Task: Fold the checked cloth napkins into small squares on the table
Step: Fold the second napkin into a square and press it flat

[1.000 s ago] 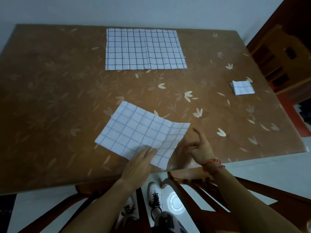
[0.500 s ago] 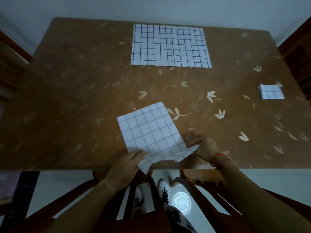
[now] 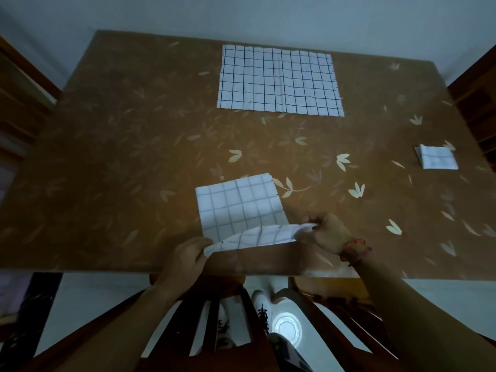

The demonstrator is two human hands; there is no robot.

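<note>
A half-folded checked napkin (image 3: 236, 205) lies near the table's front edge. My left hand (image 3: 188, 260) pinches its near left corner and my right hand (image 3: 327, 232) pinches its near right corner. The near edge is lifted off the table and curls up toward the far side. A flat, unfolded checked napkin (image 3: 279, 80) lies at the far middle of the table. A napkin folded into a small square (image 3: 437, 156) rests at the right side.
The brown table (image 3: 107, 157) has a leaf pattern. A wooden chair back (image 3: 241, 318) stands under the near edge, with my shoes below it. Dark wooden furniture (image 3: 477, 103) flanks the right side, and another piece (image 3: 18, 103) the left.
The near napkin was turned and pulled toward the front edge. Both hands went from resting on it to pinching its near corners and lifting that edge.
</note>
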